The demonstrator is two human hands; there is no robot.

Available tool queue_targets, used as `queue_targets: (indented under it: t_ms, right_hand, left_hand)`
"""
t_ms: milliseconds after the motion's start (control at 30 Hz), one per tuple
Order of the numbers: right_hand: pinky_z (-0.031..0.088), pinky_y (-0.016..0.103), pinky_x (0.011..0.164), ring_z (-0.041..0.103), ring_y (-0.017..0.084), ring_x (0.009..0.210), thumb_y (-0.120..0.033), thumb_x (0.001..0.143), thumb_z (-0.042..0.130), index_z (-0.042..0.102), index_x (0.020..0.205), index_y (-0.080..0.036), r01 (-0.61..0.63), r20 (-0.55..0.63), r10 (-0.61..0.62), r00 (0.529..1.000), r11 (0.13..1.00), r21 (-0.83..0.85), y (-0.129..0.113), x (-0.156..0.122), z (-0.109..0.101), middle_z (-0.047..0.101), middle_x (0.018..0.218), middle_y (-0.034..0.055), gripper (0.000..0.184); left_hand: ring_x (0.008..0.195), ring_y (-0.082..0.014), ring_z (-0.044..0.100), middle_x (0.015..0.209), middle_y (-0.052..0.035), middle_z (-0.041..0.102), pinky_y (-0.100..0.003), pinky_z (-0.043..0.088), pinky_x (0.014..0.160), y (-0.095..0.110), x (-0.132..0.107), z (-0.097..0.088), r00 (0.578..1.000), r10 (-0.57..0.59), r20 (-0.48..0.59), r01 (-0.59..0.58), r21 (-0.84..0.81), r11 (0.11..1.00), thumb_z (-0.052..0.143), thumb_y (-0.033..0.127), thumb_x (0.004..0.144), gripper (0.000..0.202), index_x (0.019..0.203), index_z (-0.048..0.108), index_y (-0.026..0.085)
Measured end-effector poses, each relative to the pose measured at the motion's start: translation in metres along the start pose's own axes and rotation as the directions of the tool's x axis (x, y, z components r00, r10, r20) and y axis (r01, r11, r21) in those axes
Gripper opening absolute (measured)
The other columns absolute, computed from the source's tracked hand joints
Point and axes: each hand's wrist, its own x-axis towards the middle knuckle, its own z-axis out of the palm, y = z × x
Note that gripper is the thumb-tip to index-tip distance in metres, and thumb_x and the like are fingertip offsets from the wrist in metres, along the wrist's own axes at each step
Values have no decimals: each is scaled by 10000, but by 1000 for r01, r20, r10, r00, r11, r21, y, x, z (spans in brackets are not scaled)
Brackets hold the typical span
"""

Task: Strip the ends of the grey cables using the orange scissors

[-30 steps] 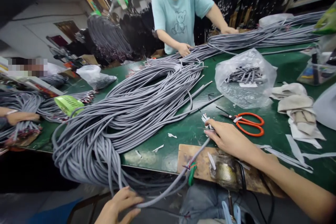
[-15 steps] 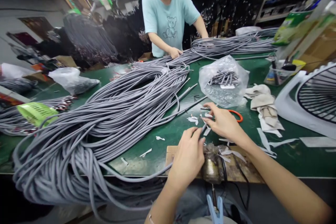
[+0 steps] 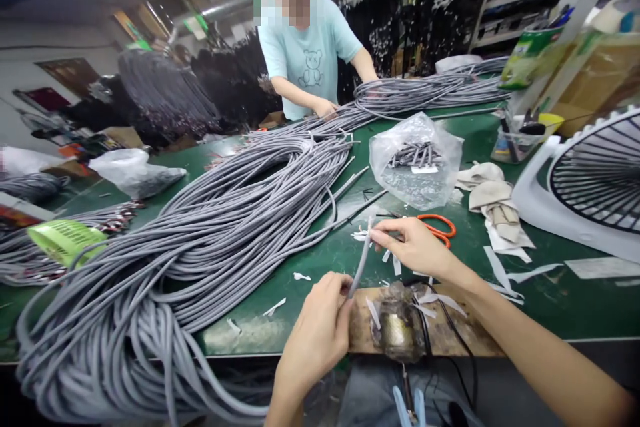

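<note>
A grey cable (image 3: 361,267) runs up between my two hands, its pale tip just above the right fingertips. My left hand (image 3: 320,323) is closed round the cable lower down, near the table's front edge. My right hand (image 3: 417,247) pinches it close to the end with thumb and forefinger. Just beyond the right hand lie scissors with orange handles (image 3: 443,221). Below the cable, a metal device (image 3: 397,327) wrapped in clear film sits on a wooden board (image 3: 460,323).
A large bundle of grey cables (image 3: 220,247) covers the left. Behind my hands stands a clear bag (image 3: 417,180) of short grey pieces. To the right are cloth gloves (image 3: 493,197) and a white fan (image 3: 550,213). A co-worker (image 3: 313,60) handles cables across the table.
My left hand has moved left and down, so a longer stretch of cable shows between the hands. My right hand has shifted left, uncovering more of the scissors. The view has shifted slightly.
</note>
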Motion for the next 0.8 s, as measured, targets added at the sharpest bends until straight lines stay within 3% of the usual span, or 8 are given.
queue_targets:
  t_ms: [133, 267, 400, 567, 667, 800]
  right_hand:
    - [379, 213, 546, 517, 112, 594, -326, 857, 453, 614, 675, -139, 34, -20, -31, 999, 975, 219, -10, -4, 5, 581, 615, 3, 307]
    - [420, 216, 576, 564, 125, 644, -348, 823, 519, 641, 743, -146, 13, -30, -1, 1000, 923, 384, -14, -8, 5, 619, 688, 17, 249]
    - [448, 214, 523, 598, 128, 584, -374, 759, 601, 645, 810, -136, -63, -1, 79, 997, 808, 586, -15, -8, 6, 625, 664, 21, 247]
    - [438, 197, 486, 554, 96, 508, -366, 687, 672, 623, 708, -130, -116, -3, 156, 988, 750, 652, -16, -5, 11, 597, 579, 2, 241]
    - [403, 185, 462, 518, 79, 487, -361, 652, 701, 614, 680, -130, -154, 38, 168, 985, 759, 632, -15, -5, 14, 580, 572, -8, 248]
    - [318, 182, 411, 432, 56, 448, -384, 665, 685, 605, 661, -133, -173, 70, 162, 984, 808, 564, -13, -6, 20, 538, 567, -21, 263]
  left_hand:
    - [877, -195, 547, 928, -69, 577, -310, 421, 795, 12, 7, 6, 998, -1, -58, -14, -254, 967, 418, 143, 836, 220, 1033, 505, 189]
    - [675, -148, 544, 789, -53, 597, -235, 434, 613, 19, 24, 12, 984, -68, -165, -16, -461, 887, 447, 265, 863, 292, 1105, 571, 160]
    - [662, -151, 537, 749, -61, 629, -221, 419, 573, 12, 25, 11, 987, -104, -119, 19, -563, 826, 511, 307, 832, 299, 1018, 666, 133]
    - [598, -134, 519, 612, -32, 575, -207, 417, 526, 5, 20, 14, 978, -187, -90, 79, -671, 737, 558, 312, 801, 303, 1002, 678, 120]
    - [530, -86, 463, 631, -13, 528, -180, 385, 478, 8, 22, 20, 966, -187, -181, 10, -691, 723, 562, 277, 804, 285, 1023, 664, 125]
    - [586, -84, 477, 679, -20, 538, -164, 392, 507, 13, 26, 27, 940, -178, -292, -72, -678, 732, 570, 245, 802, 243, 995, 675, 141]
